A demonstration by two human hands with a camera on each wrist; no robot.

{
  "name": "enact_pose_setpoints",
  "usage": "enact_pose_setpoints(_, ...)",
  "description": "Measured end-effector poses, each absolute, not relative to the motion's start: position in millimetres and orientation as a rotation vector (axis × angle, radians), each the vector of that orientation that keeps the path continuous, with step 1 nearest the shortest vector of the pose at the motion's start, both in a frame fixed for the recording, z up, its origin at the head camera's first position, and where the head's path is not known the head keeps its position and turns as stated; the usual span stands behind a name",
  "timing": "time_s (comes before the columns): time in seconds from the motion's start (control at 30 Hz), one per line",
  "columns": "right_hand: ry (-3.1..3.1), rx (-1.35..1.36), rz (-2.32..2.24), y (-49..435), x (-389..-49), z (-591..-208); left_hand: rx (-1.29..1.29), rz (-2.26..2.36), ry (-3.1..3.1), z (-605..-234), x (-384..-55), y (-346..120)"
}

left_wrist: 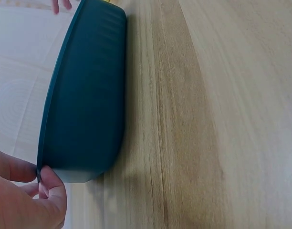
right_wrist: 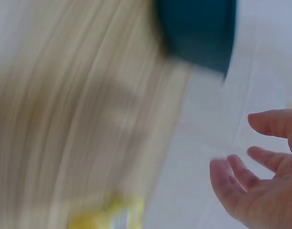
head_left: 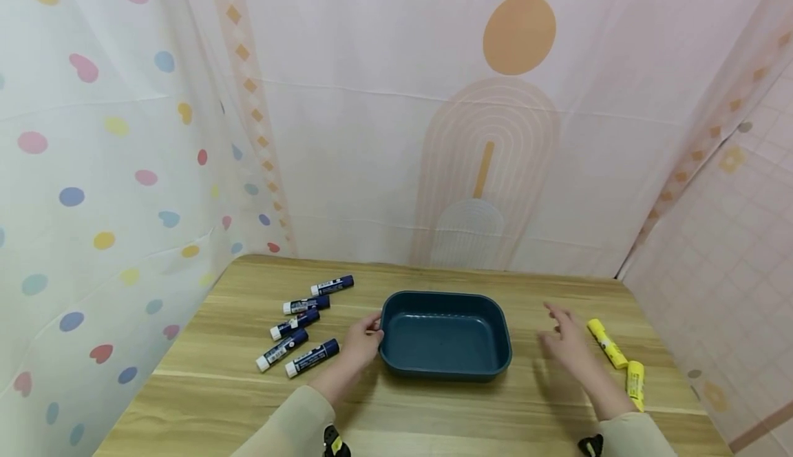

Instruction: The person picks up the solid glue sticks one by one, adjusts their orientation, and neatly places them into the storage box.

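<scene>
A dark teal rectangular tray [head_left: 443, 375] with raised walls stands mid-table. At its left end my left hand [head_left: 363, 341] pinches the rim between thumb and fingers; the left wrist view shows this grip on the tray wall [left_wrist: 84, 95] up close. My right hand [head_left: 568, 347] hovers between the tray and two yellow glue sticks, holding nothing. In the right wrist view its fingers [right_wrist: 222, 183] are spread and loosely bent, apart from the tray's end [right_wrist: 198, 33]. One yellow glue stick [head_left: 607, 343] lies just right of that hand, the other [head_left: 635, 383] nearer the front.
Several dark blue glue sticks with white ends, among them one at the front [head_left: 312, 358] and one at the back [head_left: 332, 285], lie left of the tray. The wooden table [head_left: 434, 416] ends at a patterned curtain [head_left: 372, 168] behind and at both sides.
</scene>
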State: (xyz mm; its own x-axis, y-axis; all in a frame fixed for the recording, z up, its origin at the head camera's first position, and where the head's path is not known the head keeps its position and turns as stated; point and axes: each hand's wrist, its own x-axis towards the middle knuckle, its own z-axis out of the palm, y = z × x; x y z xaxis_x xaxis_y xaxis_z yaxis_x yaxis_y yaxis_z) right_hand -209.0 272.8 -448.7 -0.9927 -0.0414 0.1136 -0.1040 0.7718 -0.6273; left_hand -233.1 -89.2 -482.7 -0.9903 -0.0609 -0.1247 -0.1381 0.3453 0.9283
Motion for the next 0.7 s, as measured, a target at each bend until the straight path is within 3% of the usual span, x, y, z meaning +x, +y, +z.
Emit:
enact_pose_setpoints(0.2, -3.002, 0.041, 0.560, 309.9, -199.1, -458.1, -0.190, 1.771, 2.487, -483.0, -233.3, -90.4)
enact_pose_setpoints(0.7, -3.255, -0.075, 0.553, 333.0, -202.2, -479.6, -0.174, 1.774, 2.497, -486.4, -237.1, -91.9)
